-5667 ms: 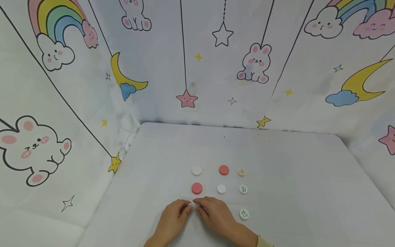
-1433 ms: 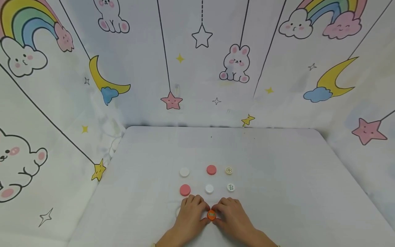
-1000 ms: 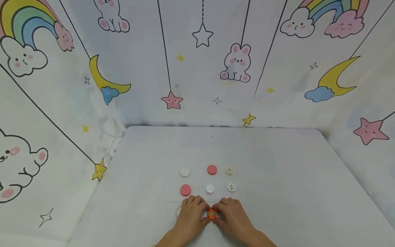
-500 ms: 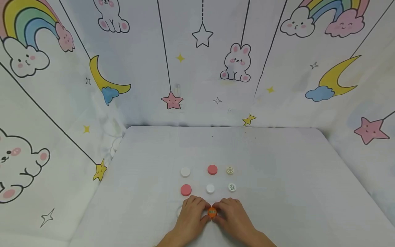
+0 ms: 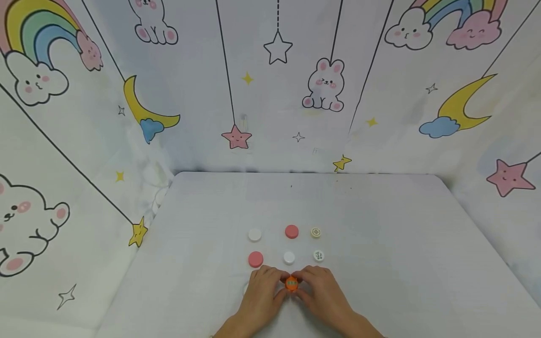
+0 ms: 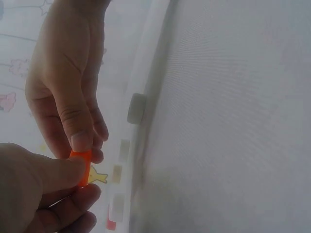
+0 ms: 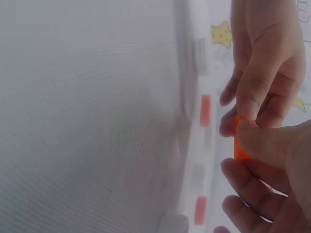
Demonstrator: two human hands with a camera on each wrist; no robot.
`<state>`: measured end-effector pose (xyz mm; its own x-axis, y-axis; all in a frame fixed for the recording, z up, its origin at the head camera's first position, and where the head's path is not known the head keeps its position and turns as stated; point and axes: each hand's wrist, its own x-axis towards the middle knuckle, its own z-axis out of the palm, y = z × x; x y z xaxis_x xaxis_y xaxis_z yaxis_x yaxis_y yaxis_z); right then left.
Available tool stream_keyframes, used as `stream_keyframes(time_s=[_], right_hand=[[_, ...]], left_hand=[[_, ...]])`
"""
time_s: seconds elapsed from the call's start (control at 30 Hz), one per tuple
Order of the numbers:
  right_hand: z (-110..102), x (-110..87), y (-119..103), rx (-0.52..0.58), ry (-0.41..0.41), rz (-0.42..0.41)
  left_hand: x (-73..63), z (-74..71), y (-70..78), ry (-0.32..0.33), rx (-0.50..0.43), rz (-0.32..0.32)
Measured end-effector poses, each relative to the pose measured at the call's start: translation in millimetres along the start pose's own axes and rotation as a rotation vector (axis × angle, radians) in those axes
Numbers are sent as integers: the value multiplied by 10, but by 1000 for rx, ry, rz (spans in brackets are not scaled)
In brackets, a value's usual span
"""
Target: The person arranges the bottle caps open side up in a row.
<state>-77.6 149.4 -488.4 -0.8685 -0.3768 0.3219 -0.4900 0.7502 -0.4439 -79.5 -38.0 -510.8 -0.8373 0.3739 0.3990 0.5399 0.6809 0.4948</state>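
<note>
1. Piece in hand: a small orange disc [image 5: 291, 283], its face marked in green; the marks are too small to read. It is located between the two hands, at the near side of the table [image 5: 393, 263]. In both wrist views it appears raised off the table surface.
2. Left hand [image 5: 263, 293]: fingers bent, thumb and fingertips pinching the left side of the orange disc.
3. Right hand [image 5: 323, 291]: same condition, thumb and fingertips pinching the right side of the orange disc. The two hands meet at the piece, fingertips close together.
4. Back row on the table, left to right: a plain white disc [image 5: 255, 234], a red disc [image 5: 291, 231] and a yellowish patterned disc [image 5: 315, 233]. All lie flat and apart.
5. Row nearer the hands, left to right: a second red disc [image 5: 255, 259], a smaller white disc [image 5: 289, 257] and a green-marked white disc [image 5: 319, 255]. All lie flat and apart.
6. Beside the left hand, a pale round piece [image 5: 245, 287] shows only at its edge; the hand hides the remainder.
7. Surroundings: a printed backdrop [image 5: 190, 61] bearing rabbits, stars, moons and rainbows stands behind and at both sides of the table.
</note>
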Motion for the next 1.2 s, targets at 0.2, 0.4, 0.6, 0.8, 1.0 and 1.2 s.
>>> stream_keyframes(time_s=[0.2, 0.4, 0.6, 0.8, 1.0, 1.2], right_hand=[[9, -6, -6, 3, 20, -3], [6, -18, -20, 64, 36, 20], [40, -33, -20, 151, 57, 47], [72, -36, 5, 190, 98, 1], [80, -34, 18, 218, 166, -86], [106, -28, 40, 201, 193, -157]], left_hand=[[-8, 0, 7, 22, -9, -3], [-7, 5, 13, 21, -41, -32], [3, -3, 30, -10, -129, -117], [27, -46, 58, -48, -220, -236], [45, -67, 71, -30, -286, -260], [68, -77, 72, -66, -387, -361]])
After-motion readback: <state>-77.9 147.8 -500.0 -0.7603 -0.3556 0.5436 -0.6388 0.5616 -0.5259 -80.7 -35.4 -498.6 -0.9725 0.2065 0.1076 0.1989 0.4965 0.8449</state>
